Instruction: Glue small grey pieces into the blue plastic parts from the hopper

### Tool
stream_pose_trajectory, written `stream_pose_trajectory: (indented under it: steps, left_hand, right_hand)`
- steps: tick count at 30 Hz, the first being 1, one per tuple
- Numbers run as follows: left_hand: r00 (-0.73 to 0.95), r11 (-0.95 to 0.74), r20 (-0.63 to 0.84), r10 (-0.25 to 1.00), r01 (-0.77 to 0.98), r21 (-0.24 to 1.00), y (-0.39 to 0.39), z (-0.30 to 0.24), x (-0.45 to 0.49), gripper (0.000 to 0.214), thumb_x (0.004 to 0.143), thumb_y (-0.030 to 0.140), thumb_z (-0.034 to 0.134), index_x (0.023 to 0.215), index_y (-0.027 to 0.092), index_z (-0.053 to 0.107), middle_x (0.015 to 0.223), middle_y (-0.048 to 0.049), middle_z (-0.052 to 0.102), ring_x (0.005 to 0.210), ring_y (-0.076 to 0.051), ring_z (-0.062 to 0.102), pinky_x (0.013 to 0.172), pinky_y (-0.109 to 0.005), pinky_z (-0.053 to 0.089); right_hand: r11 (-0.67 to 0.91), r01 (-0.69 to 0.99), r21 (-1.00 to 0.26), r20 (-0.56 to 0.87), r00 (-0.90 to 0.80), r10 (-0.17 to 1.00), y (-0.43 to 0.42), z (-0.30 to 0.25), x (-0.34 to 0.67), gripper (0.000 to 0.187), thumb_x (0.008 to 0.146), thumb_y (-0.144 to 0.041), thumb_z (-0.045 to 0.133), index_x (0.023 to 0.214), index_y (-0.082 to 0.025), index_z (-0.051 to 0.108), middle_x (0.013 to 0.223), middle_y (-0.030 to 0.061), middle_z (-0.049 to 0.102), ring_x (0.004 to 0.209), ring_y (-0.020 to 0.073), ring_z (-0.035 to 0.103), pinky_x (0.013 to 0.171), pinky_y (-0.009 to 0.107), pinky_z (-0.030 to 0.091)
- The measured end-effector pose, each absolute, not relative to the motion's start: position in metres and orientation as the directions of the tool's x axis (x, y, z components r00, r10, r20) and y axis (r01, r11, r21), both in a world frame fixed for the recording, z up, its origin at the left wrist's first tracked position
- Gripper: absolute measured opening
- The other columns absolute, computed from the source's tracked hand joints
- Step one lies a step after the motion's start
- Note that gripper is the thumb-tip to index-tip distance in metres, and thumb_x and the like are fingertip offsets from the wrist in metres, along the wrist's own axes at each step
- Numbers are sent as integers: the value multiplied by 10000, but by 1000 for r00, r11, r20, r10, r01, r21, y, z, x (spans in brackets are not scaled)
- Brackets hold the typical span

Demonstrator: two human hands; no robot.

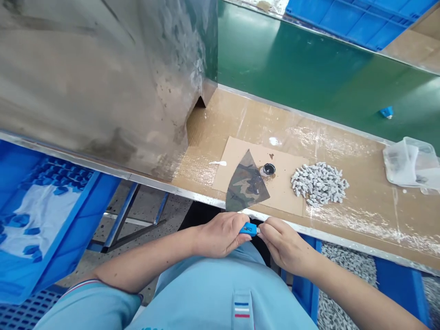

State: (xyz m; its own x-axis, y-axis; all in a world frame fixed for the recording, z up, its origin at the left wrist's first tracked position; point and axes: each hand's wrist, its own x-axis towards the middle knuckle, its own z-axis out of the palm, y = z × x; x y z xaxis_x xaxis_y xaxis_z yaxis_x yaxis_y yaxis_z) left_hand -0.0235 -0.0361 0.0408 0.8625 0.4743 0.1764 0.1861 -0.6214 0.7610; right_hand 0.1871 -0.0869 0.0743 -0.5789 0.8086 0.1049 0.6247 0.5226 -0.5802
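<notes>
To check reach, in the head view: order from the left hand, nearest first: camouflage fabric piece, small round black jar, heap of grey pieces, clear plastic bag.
1. Camouflage fabric piece, ahead of the left hand.
2. Small round black jar, to its right.
3. Heap of grey pieces, further right.
4. Clear plastic bag, far right.

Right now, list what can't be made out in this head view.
Head view:
Blue tool: one end hidden inside the left hand.
Its metal tip: too small to make out, partly covered by the right hand.
Jar: contents too small to identify.
Clear bag: cut off by the right edge.
</notes>
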Motion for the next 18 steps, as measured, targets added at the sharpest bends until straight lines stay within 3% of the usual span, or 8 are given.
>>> stream_pose_trajectory:
  steps: [6,11,18]
  left_hand:
    - [889,-598,131,439,180,781,-38,33,-22,387,1003,419,171,982,151,450,794,-95,613,690,-213,590,629,-303,458]
    - [898,-580,70,435,220,785,-34,28,-22,369,991,435,217,968,162,464,811,-93,608,720,-222,580,661,-319,461]
    - [891,-357,-41,453,224,907,-29,38,-25,267,993,389,228,973,192,407,822,-44,572,709,-173,553,662,-280,445]
  right_hand:
    - [522,608,-598,96,-593,800,-90,66,188,292,1007,-185,295,771,-198,467,685,13,463,600,145,426,540,246,384]
    - [427,603,-674,-24,-595,803,-85,66,191,278,1017,-241,301,794,-213,465,705,12,497,612,150,479,550,256,423]
    - [486,624,-612,-8,-620,785,-77,74,187,267,1011,-229,302,790,-219,451,720,19,496,634,161,497,578,282,455]
